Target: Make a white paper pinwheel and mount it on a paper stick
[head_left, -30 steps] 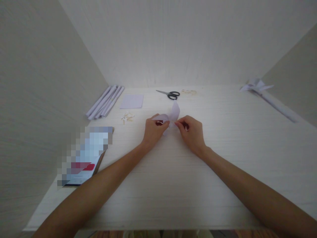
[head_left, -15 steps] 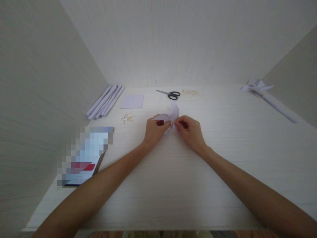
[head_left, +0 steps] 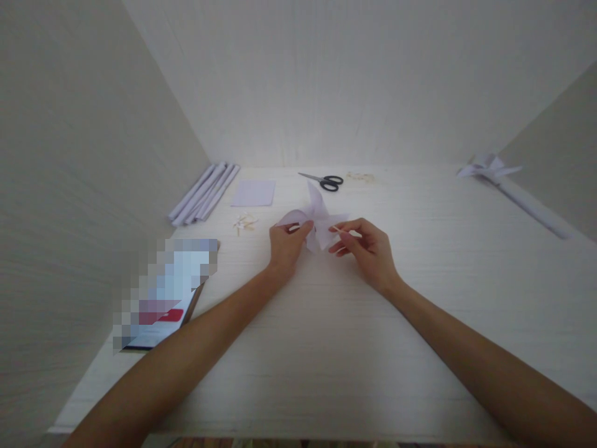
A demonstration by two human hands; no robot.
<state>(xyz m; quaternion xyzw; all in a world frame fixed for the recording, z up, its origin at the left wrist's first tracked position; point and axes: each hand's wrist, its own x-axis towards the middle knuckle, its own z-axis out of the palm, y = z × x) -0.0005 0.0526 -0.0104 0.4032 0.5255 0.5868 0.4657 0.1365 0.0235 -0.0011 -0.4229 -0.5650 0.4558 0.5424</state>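
Blue-white and red glow on a flat rectangular phone (head_left: 163, 326), nearest us at left. Beyond it, our left hand (head_left: 285, 247) pinches a white folded-paper pinwheel (head_left: 321, 214) over the white table (head_left: 303, 354); our right hand (head_left: 372, 254) closes thumb and forefinger on a slim pale stick (head_left: 339, 231), other fingers loosely parted. Farther, we see black-handled scissors (head_left: 323, 180).
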